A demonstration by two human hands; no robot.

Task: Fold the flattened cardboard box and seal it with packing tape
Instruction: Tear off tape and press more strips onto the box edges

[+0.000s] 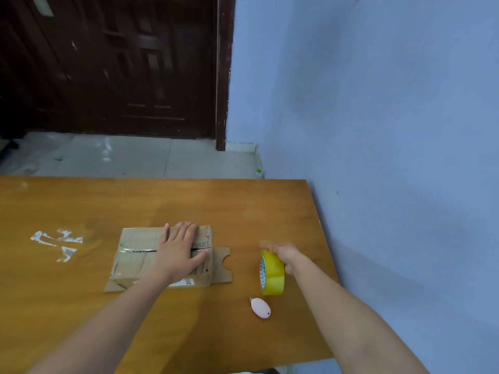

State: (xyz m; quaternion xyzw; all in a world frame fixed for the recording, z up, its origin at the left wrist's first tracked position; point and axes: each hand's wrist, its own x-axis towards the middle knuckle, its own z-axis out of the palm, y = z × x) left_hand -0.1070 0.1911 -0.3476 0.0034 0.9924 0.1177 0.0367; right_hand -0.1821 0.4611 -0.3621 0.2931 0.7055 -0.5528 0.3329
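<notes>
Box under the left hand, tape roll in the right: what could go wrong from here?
1. The left hand lies flat on the box, covering part of the top seam; tape run along it would meet the hand.
2. The right hand grips the tape roll standing on edge; released, it may roll across the table.
3. The pink cutter lies just below the roll, near the right forearm, and could get knocked.

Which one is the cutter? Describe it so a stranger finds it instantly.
Start at the wooden table, near its right edge. Below the upright yellow tape roll that the right hand grips lies the cutter: small, pink, egg-shaped, lying flat and untouched.
</notes>
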